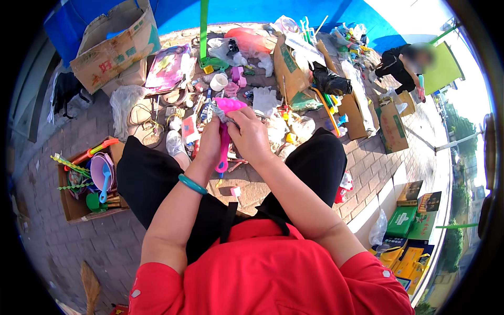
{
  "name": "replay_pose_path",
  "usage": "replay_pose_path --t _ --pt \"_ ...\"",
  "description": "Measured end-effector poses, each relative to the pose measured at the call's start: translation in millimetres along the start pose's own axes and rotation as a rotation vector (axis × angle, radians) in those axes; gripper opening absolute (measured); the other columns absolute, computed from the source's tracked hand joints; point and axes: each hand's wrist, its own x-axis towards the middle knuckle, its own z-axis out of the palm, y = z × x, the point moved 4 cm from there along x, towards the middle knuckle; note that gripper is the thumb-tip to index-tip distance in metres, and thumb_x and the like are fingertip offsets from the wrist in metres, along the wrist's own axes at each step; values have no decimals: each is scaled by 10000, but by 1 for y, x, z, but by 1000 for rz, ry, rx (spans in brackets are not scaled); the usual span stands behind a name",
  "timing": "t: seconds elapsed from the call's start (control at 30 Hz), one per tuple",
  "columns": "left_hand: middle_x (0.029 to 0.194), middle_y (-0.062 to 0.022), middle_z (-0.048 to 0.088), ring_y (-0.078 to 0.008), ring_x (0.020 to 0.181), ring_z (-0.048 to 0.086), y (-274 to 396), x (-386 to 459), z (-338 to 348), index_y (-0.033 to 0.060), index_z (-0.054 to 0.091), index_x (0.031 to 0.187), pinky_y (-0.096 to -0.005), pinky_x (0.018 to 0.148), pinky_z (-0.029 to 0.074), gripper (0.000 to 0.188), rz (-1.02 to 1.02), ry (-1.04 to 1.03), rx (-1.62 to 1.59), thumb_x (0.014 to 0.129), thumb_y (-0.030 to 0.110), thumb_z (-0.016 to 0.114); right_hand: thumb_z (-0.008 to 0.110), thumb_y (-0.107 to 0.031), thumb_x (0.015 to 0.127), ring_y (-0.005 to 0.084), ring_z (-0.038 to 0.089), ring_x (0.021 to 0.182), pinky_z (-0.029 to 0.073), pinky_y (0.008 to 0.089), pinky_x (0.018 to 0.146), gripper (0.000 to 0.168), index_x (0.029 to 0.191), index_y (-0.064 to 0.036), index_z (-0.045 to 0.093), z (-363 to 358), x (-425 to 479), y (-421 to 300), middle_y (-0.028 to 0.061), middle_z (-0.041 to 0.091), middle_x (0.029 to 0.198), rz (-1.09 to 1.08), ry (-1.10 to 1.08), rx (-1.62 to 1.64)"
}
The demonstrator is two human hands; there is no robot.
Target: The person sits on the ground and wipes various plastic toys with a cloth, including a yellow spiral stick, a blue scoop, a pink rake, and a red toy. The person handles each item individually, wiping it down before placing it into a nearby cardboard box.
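Between my knees I hold a bright pink plastic toy (225, 147), perhaps a sand toy, with a bumpy head and a long handle ending in a ring. My left hand (210, 136) grips it from the left, below the head. My right hand (252, 134) pinches a grey cloth (220, 113) against its neck; the cloth partly hides the join. Just beyond my hands lie a white plastic cup (219, 82), a pink-purple toy piece (238, 76) and a pale cloth glove (264, 101). A small pink block (235, 191) rests on the paving below the handle.
A cardboard box (71, 210) of plastic toys stands left of my knee. Larger cartons (114, 53) and a green pole (203, 29) rise behind the clutter. Another person (397, 67) bends over boxes at the far right. Packaged boxes (401, 221) sit lower right; a straw broom (90, 287) lies lower left.
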Motion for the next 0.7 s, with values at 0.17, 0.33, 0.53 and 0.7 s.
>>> replay_pose_path --t 0.17,0.33,0.53,0.7 --pt "683 -10 531 -95 566 475 10 0 -9 70 575 909 -257 533 403 445 -24 -19 149 999 396 286 559 -122 807 341 596 813 486 419 684 184 977 -68 605 1 4 -1 122 568 945 -116 -148 -63" --pt "1102 -68 585 -170 981 582 13 -1 -6 66 513 1176 -310 826 468 355 -39 -173 33 986 309 337 570 -148 791 293 603 770 498 401 639 180 962 -108 607 1 1 -3 80 553 880 -161 -196 -180" --pt "822 -34 598 -120 716 578 27 -7 3 65 561 968 -271 627 472 381 -49 -30 47 975 402 383 609 -88 750 287 598 778 495 377 661 207 955 -67 622 8 -24 -4 86 564 899 -156 -315 -65" --pt "868 -44 581 -139 757 548 29 -4 1 77 523 1049 -304 651 467 387 -41 13 -40 973 423 365 627 -58 766 270 585 763 466 321 673 206 958 14 615 -4 -24 8 120 571 875 0 -210 226"
